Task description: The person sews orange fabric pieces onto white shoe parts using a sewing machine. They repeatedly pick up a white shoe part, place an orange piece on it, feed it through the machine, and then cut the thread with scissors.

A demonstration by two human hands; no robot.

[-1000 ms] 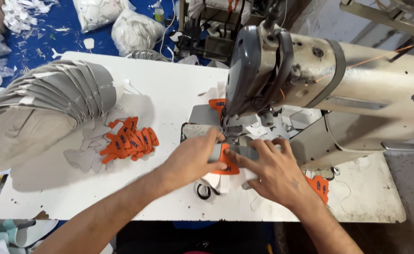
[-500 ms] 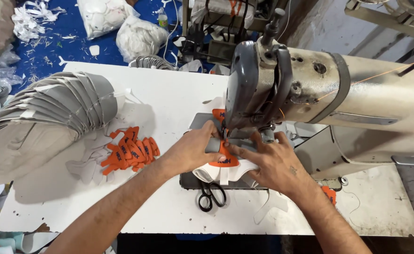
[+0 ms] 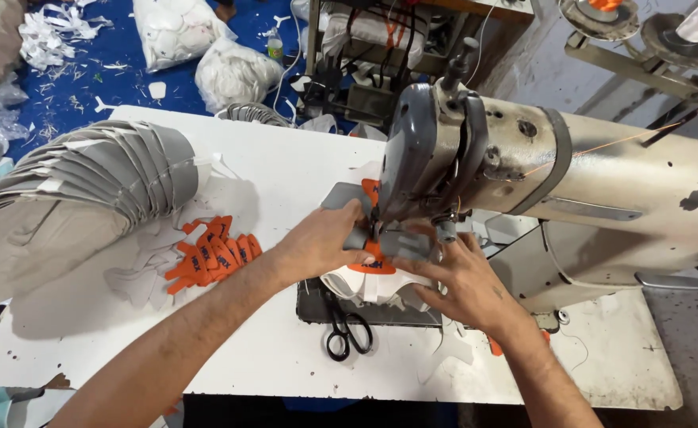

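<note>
Flat grey fabric piece with an orange tab (image 3: 381,252) lies under the head of the cream-coloured industrial sewing machine (image 3: 602,198), mid-desk, pressed flat from both sides: left hand (image 3: 325,242) on its left edge, right hand (image 3: 464,285) on its near right, neither grip clenched, fingers spread and bearing down. Judged thin, light and limp, prone to creep or pucker, so best held by flat fingertip pressure close beside the needle, not pinched. Black-handled scissors (image 3: 347,333) lie just near on the white desk (image 3: 270,174); stack of orange tabs (image 3: 210,257) to the left.
</note>
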